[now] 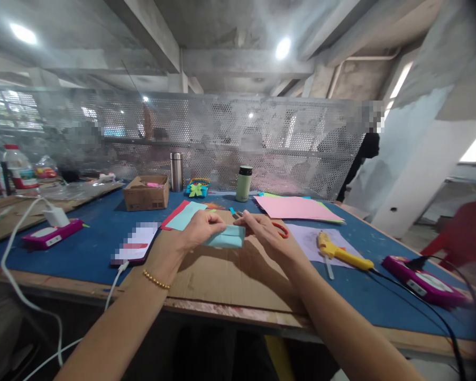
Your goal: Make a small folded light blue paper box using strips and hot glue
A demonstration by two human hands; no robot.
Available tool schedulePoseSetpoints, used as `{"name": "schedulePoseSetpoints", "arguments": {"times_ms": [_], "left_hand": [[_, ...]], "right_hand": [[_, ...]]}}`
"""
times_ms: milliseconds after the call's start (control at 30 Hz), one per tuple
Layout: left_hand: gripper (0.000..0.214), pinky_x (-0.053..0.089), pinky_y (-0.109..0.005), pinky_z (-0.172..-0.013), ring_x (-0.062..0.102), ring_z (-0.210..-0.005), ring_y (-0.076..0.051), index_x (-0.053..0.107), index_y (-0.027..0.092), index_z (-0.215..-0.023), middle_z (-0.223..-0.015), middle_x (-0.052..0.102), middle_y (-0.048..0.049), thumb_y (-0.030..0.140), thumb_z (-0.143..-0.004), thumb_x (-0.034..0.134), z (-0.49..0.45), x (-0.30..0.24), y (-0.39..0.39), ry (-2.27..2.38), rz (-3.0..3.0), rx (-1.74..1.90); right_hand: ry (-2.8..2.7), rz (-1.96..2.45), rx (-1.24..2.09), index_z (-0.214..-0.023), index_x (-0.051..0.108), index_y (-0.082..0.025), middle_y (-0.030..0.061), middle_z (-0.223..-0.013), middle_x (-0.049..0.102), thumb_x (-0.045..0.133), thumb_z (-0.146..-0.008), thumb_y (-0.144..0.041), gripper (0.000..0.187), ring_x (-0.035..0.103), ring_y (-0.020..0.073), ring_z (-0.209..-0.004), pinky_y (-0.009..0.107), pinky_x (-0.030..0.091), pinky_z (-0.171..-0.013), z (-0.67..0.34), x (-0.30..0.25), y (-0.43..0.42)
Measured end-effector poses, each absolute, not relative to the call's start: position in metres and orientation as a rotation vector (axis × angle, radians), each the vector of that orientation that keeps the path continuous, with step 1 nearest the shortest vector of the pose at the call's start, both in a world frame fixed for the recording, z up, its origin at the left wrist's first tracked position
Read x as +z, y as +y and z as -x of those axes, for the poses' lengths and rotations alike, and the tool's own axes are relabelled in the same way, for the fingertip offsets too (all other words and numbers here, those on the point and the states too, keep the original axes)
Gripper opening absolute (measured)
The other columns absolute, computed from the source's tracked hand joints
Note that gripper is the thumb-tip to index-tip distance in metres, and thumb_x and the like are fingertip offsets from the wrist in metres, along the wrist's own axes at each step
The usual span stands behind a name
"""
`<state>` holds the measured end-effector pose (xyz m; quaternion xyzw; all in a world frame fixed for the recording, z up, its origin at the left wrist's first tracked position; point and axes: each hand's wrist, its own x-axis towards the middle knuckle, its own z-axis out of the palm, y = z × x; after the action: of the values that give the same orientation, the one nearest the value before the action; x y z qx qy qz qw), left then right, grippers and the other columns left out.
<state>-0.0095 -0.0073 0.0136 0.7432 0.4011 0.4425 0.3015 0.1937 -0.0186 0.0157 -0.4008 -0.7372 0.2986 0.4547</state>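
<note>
A folded piece of light blue paper [226, 239] is held above the cardboard sheet [218, 278]. My left hand [200, 228] pinches its upper left part between thumb and fingers. My right hand [264, 233] is closed around a pair of scissors with red handles [281, 229], and its fingertips are close to the paper's right end. The scissors' tip points up and left, away from the folded paper; part of the blades is hidden by the fingers. Left of my hands, a flat light blue sheet [185, 216] lies over a red sheet [167, 222].
A yellow glue gun [343, 256] rests on lilac paper at the right, beside a purple power strip [424, 280]. Pink paper [299, 207] lies behind. A phone [137, 243], a cardboard box [146, 193], a green flask [244, 184] and a steel flask [176, 172] surround the work area.
</note>
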Motion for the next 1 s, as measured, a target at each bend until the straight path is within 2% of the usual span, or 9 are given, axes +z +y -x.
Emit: {"name": "schedulePoseSetpoints", "arguments": {"times_ms": [133, 200, 367, 500, 700, 867, 1000], "left_hand": [[0.022, 0.038, -0.026, -0.061, 0.053, -0.063, -0.014, 0.070, 0.013, -0.063, -0.065, 0.064, -0.0026, 0.033, -0.071, 0.064, 0.011, 0.012, -0.004, 1.049, -2.006, 1.173], [0.022, 0.036, -0.025, -0.058, 0.052, -0.061, -0.013, 0.070, 0.012, -0.063, -0.063, 0.063, -0.0023, 0.032, -0.071, 0.064, 0.011, 0.011, -0.003, 1.057, -2.006, 1.158], [0.022, 0.034, -0.024, -0.056, 0.049, -0.062, -0.012, 0.070, 0.012, -0.065, -0.065, 0.062, -0.0031, 0.031, -0.072, 0.064, 0.010, 0.015, -0.010, 1.003, -1.961, 1.185], [0.020, 0.035, -0.024, -0.058, 0.048, -0.062, -0.010, 0.070, 0.011, -0.068, -0.067, 0.061, -0.0027, 0.030, -0.073, 0.065, 0.012, 0.015, -0.007, 0.929, -1.953, 1.173], [0.025, 0.031, -0.024, -0.056, 0.044, -0.060, -0.009, 0.070, 0.012, -0.070, -0.064, 0.057, 0.0000, 0.035, -0.078, 0.063, 0.012, 0.006, 0.003, 0.916, -2.071, 1.120], [0.025, 0.036, -0.024, -0.059, 0.049, -0.063, -0.011, 0.071, 0.010, -0.072, -0.066, 0.062, -0.0024, 0.030, -0.082, 0.058, 0.005, 0.001, 0.006, 0.918, -2.167, 1.166], [0.021, 0.039, -0.025, -0.062, 0.054, -0.069, -0.014, 0.073, 0.010, -0.076, -0.074, 0.067, -0.0058, 0.026, -0.080, 0.060, 0.006, -0.002, 0.011, 0.929, -2.199, 1.183]], "right_hand": [[-1.976, 1.091, 0.723, -0.057, 0.049, -0.018, -0.0020, -0.056, 0.043, 0.054, -0.082, -0.058, 0.047, 0.037, 0.0105, -0.054, 0.025, 0.026, -0.050, -0.192, 0.009, -0.009], [-1.959, 1.086, 0.776, -0.057, 0.050, -0.018, -0.0030, -0.055, 0.040, 0.058, -0.078, -0.056, 0.044, 0.034, 0.0095, -0.052, 0.024, 0.023, -0.049, -0.190, 0.005, -0.005], [-1.947, 1.054, 0.747, -0.054, 0.052, -0.017, -0.0024, -0.053, 0.040, 0.059, -0.072, -0.055, 0.042, 0.034, 0.0098, -0.051, 0.024, 0.024, -0.048, -0.190, 0.008, -0.006], [-2.006, 1.041, 0.617, -0.053, 0.052, -0.018, -0.0015, -0.052, 0.042, 0.058, -0.074, -0.057, 0.045, 0.034, 0.0101, -0.051, 0.024, 0.025, -0.046, -0.190, 0.016, -0.006], [-2.058, 1.018, 0.700, -0.062, 0.061, -0.015, 0.0001, -0.056, 0.048, 0.057, -0.078, -0.064, 0.051, 0.038, 0.0111, -0.054, 0.023, 0.027, -0.047, -0.189, 0.010, -0.004], [-2.085, 1.024, 0.639, -0.067, 0.068, -0.014, 0.0029, -0.061, 0.056, 0.060, -0.079, -0.059, 0.048, 0.041, 0.0123, -0.054, 0.025, 0.027, -0.048, -0.195, -0.001, 0.007], [-2.098, 1.007, 0.558, -0.066, 0.068, -0.014, 0.0027, -0.058, 0.054, 0.058, -0.080, -0.057, 0.046, 0.039, 0.0126, -0.054, 0.027, 0.025, -0.049, -0.198, -0.003, 0.011]]}}
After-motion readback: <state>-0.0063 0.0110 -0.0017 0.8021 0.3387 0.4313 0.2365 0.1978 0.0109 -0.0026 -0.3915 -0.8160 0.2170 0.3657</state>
